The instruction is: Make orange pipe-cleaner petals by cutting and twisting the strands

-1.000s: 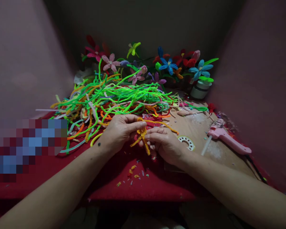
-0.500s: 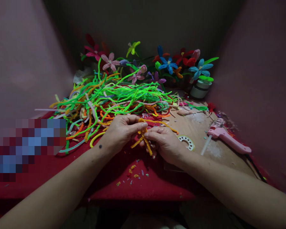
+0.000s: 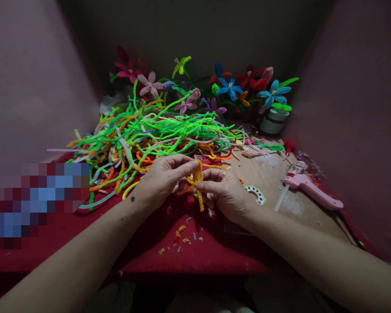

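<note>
Between my two hands is an orange-yellow pipe cleaner (image 3: 198, 174), bent into a narrow loop with loose ends hanging below and to the left. My left hand (image 3: 164, 176) pinches the top of the loop between thumb and forefinger. Lower down, my right hand (image 3: 222, 187) grips the crossing where the ends meet; some of its fingers are hidden behind. Another orange pipe cleaner (image 3: 217, 166) lies behind my fingers. Just beyond my hands spreads a tangled pile of pipe cleaners (image 3: 182, 130), mostly bright green.
A pink glue gun (image 3: 313, 189) rests on a brown board (image 3: 267, 169) at the right, near a white ring with holes (image 3: 259, 194). Pipe-cleaner flowers (image 3: 230, 89) stand at the back beside a jar (image 3: 273, 121). Colourful scraps (image 3: 182, 232) lie on the red cloth (image 3: 211, 256).
The loop has turned more upright and shows more clearly between my fingers. My left hand has shifted slightly upward; both hands keep hold of the pipe cleaner.
</note>
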The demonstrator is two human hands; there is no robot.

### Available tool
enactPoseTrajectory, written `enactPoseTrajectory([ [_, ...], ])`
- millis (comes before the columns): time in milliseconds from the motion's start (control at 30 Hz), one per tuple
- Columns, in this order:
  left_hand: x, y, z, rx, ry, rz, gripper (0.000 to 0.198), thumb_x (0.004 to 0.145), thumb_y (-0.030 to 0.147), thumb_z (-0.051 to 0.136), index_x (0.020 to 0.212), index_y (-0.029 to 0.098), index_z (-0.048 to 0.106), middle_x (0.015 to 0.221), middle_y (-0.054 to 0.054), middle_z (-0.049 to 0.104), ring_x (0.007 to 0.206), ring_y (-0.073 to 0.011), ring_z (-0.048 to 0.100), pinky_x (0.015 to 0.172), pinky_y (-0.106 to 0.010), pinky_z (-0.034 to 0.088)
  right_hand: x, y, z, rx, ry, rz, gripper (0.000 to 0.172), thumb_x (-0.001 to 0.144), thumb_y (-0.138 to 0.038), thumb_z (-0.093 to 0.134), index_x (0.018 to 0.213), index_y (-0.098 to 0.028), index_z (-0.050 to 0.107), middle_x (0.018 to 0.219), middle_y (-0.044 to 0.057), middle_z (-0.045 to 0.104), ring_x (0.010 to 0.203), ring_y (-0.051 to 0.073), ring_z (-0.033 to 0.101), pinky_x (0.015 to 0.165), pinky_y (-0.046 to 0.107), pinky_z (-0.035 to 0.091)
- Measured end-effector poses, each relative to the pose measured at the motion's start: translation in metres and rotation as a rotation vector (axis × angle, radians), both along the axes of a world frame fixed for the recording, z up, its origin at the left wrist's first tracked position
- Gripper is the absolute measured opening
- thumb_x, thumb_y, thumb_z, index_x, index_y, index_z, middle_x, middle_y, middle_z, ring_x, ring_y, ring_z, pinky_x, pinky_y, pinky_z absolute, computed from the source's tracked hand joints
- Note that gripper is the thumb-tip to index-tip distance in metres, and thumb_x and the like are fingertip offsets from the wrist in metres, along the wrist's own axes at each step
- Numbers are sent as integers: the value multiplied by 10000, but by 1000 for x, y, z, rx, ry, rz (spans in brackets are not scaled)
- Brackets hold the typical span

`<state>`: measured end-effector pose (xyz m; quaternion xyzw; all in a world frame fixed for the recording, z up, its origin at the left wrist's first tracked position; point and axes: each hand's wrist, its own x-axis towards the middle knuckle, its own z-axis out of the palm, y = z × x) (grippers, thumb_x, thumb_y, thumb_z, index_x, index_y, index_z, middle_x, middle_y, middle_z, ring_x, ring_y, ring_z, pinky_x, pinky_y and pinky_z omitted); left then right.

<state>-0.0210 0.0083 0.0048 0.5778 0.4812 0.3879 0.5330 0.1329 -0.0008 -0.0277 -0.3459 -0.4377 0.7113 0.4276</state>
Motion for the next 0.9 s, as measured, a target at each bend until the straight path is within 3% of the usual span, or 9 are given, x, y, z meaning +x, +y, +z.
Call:
enactPoseTrajectory([
  [100,-5,2,-1,-27,17,-42,342,677,371,697,942,174,609,816,-12,625,606,-97,524,523,-197,373,1,2,1,30,6,-59,130,653,-221,670,727,-161,581,455,-69,498,328,48,378,345,187,292],
  [267,-11,1,2,-67,194,-238,213,707,335,662,771,138,612,605,26,514,497,-67,398,462,-193,272,2,3,1,34,5,-86,134,639,-223,667,722,-156,584,505,-54,526,337,47,389,342,191,291],
  [567,-9,-1,6,141,350,-179,207,748,341,587,711,145,643,628,17,514,573,-96,416,543,-215,319,4,2,1,69,-36,-71,203,668,-281,696,650,-152,541,442,-69,443,358,44,348,367,200,237],
  [800,-8,-1,6,143,336,-154,173,728,310,600,687,148,647,615,16,512,575,-101,429,530,-204,329,4,4,0,71,-49,-69,214,712,-323,655,635,-150,554,470,-53,474,352,41,357,347,189,249],
  [900,-10,1,4,101,288,-155,179,733,324,611,698,151,638,584,31,477,526,-82,383,493,-200,290,5,5,0,20,38,-60,188,684,-312,670,669,-147,580,519,-35,524,391,57,433,344,182,278],
])
